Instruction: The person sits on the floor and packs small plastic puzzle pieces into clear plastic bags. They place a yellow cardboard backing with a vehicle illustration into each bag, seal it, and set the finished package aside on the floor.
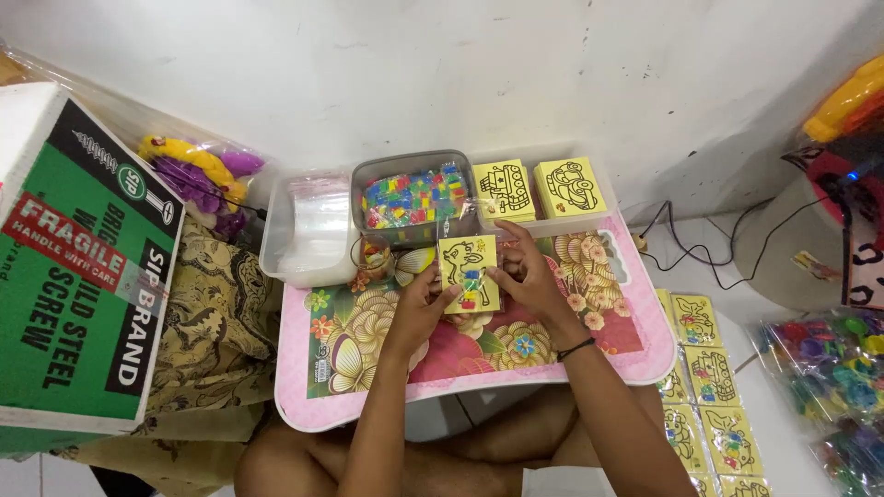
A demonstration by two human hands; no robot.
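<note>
My left hand [422,296] and my right hand [523,272] both hold a small yellow card [468,272] with a black outline drawing, inside a clear plastic sleeve, over a pink flowered lap table [368,368]. A few small coloured pieces lie against the card's lower half. My left hand grips its left edge, my right hand its right edge. A black band is on my right wrist.
Behind the card stand a grey tray of small coloured pieces [412,198], two stacks of yellow cards [539,189], a clear tub of plastic sleeves [308,230] and a small glass [373,255]. A green cardboard box [78,267] is at left. Several bagged cards [709,387] lie at right.
</note>
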